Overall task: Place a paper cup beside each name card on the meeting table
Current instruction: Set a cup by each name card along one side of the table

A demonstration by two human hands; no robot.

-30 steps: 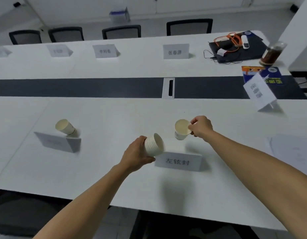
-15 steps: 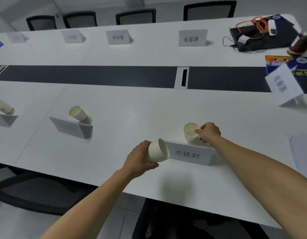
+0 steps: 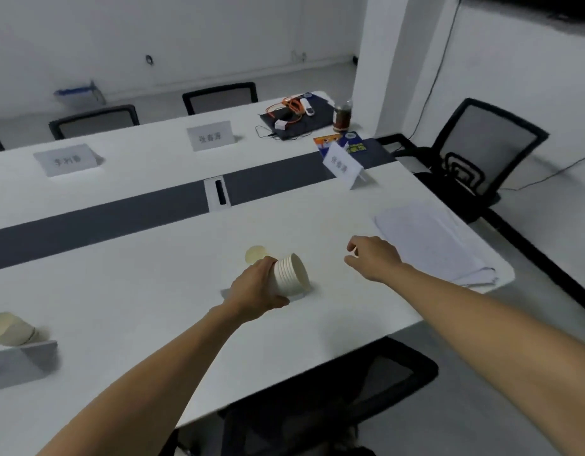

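paper cup (image 3: 255, 254) sits by its name card (image 3: 299, 295); my left hand (image 3: 255, 291) grips the spare stack (image 3: 289, 274) (for later cards), right hand (image 3: 373, 258) loosely curled, empty.

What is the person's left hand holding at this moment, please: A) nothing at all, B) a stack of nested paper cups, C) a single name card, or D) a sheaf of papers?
B: the left hand curls round a stack of paper cups lying on its side, with several nested rims showing, while the right hand holds nothing.
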